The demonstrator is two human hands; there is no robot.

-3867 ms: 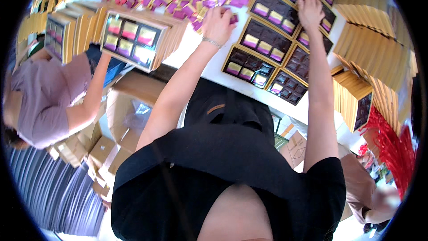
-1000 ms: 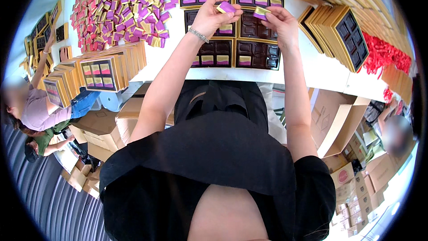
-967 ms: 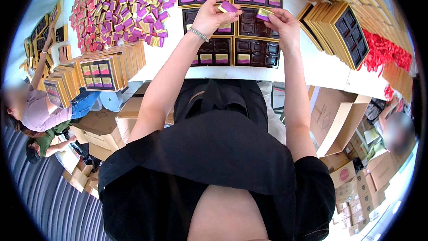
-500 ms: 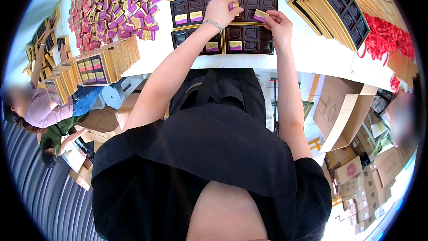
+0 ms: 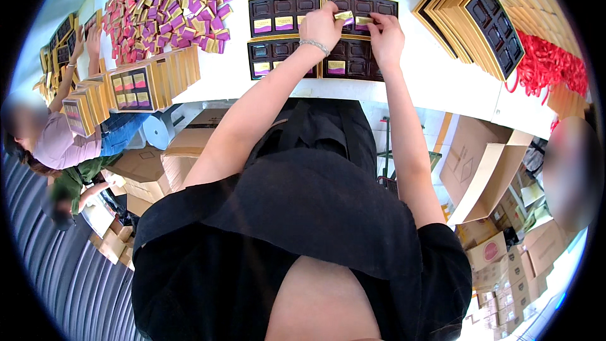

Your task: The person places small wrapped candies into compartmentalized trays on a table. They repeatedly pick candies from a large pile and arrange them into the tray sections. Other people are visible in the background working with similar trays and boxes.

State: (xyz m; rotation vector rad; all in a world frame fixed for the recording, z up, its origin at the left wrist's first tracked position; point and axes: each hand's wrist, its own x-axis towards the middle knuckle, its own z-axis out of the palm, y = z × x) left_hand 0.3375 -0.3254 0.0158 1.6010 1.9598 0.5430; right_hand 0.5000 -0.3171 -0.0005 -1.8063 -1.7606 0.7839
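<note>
My left hand (image 5: 320,28), with a bracelet at the wrist, is closed on a small gold-and-purple wrapped chocolate (image 5: 344,17) above the middle right tray (image 5: 361,4). Across from it, my right hand (image 5: 386,39) pinches the right end of another wrapped chocolate (image 5: 363,21), which sits at a front-row pocket of that tray. These dark trays have gold edges and stand in two columns. Part of the front left tray (image 5: 260,50) is hidden by my left arm. One wrapped chocolate (image 5: 336,67) lies in the front right tray (image 5: 358,54).
A wide pile of wrapped chocolates (image 5: 170,16) covers the table's far left. Trays stand on edge in rows at left (image 5: 131,88) and right (image 5: 495,28). Red ribbons (image 5: 549,63) lie at far right. Cardboard boxes (image 5: 483,170) stand below, and people (image 5: 69,139) work at left.
My right hand has lowered its chocolate to the tray's front row. My left hand has shifted right, bringing its chocolate nearer to the right hand. The whole view has moved slightly.
</note>
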